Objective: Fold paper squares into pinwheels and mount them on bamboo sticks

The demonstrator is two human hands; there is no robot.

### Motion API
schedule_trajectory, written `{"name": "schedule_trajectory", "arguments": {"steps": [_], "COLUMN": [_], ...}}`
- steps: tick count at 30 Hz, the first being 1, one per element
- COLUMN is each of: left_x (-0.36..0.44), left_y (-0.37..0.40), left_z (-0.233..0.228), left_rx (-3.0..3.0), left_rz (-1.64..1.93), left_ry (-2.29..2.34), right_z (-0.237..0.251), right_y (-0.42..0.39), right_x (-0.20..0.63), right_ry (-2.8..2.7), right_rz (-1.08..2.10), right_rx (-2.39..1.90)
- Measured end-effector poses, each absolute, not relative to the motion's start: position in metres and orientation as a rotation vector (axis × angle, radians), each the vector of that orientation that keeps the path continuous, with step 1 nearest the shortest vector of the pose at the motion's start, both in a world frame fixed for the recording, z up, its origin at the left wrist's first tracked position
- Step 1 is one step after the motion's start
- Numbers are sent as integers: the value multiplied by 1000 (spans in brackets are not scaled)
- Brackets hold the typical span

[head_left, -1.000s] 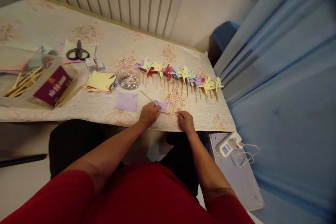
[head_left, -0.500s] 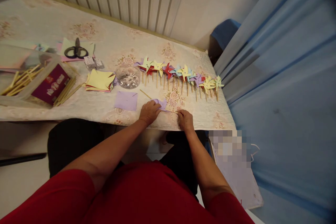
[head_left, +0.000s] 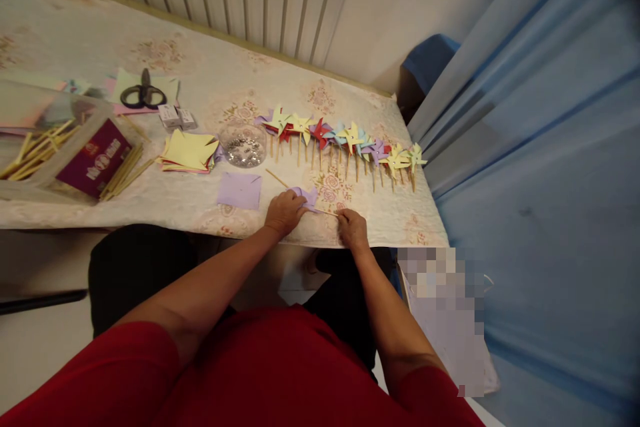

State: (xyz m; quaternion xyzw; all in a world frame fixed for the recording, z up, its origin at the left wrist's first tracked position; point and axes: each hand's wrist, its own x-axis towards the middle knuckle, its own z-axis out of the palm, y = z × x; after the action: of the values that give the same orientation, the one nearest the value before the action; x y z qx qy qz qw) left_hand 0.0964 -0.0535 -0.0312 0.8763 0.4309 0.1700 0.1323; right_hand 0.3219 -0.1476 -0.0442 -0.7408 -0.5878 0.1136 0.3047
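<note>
Near the table's front edge, my left hand (head_left: 285, 212) is closed on a purple paper pinwheel (head_left: 309, 198), its fingers partly covering the folded blades. My right hand (head_left: 353, 227) pinches the end of a thin wooden stick (head_left: 326, 212) that reaches toward the pinwheel. Another wooden stick (head_left: 277, 178) lies just beyond my left hand. Flat on the cloth to the left is a purple paper square (head_left: 239, 191) with cuts at its corners. Behind it stands a clear round dish (head_left: 243, 147) of small metal pins, beside a stack of yellow and other coloured paper (head_left: 188, 151).
Finished pinwheels (head_left: 351, 139) lie in a row at the back right. A clear plastic box (head_left: 95, 160) with wooden sticks (head_left: 43, 147) stands at the left, near black scissors (head_left: 144, 95) and two small boxes (head_left: 177, 117). A blue curtain (head_left: 540, 147) hangs along the right.
Both hands keep their hold on the pinwheel and stick, with barely any movement. The view has shifted very slightly.
</note>
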Motion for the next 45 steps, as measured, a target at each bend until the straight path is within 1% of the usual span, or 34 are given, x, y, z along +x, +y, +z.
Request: {"name": "schedule_trajectory", "arguments": {"steps": [36,45], "left_x": [99,98], "left_y": [-55,-55], "left_z": [-28,-32], "left_rx": [2578,2569], "left_rz": [428,487], "left_ry": [1290,1263], "right_z": [-46,-41], "right_y": [-147,-149], "right_x": [321,329], "right_ry": [-1420,-1451], "right_rz": [410,454], "right_rx": [-1979,-1967]}}
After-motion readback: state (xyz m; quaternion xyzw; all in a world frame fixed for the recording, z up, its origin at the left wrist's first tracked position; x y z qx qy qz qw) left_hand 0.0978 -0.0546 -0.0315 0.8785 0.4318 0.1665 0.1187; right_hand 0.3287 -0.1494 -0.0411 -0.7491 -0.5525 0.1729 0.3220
